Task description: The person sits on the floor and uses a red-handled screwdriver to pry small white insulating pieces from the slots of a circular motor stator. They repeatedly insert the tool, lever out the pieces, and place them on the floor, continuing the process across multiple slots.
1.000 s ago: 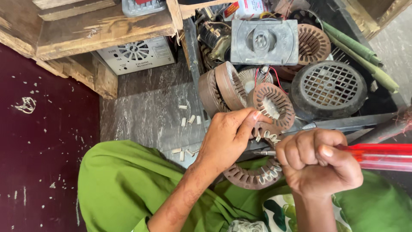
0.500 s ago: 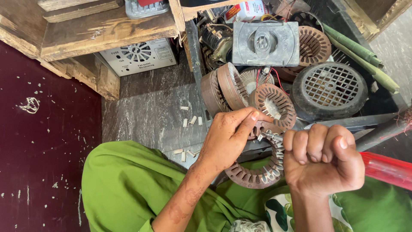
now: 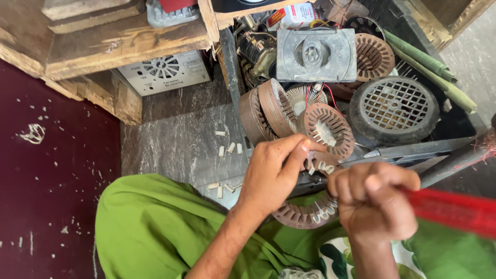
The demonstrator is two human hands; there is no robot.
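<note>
A rusty brown motor stator ring (image 3: 305, 214) with slotted teeth rests on my lap, over green trousers. My left hand (image 3: 274, 173) grips its upper rim, thumb and fingers pinched on the teeth. My right hand (image 3: 380, 199) is fisted around a red-handled tool (image 3: 454, 212) whose handle points right; its tip is hidden between my hands at the ring's slots. Small white slips (image 3: 318, 166) stick out of the slots near my fingers.
Several more stator rings (image 3: 328, 129) and a round grille cover (image 3: 395, 111) fill a black crate beyond my hands. A grey square housing (image 3: 315, 54) lies on top. White slips (image 3: 227, 150) litter the stone floor. A wooden bench (image 3: 119, 39) and grey box (image 3: 165, 72) stand upper left.
My right hand has turned and shifted with the red-handled tool, which now blurs toward the right. My left hand stays on the ring's rim.
</note>
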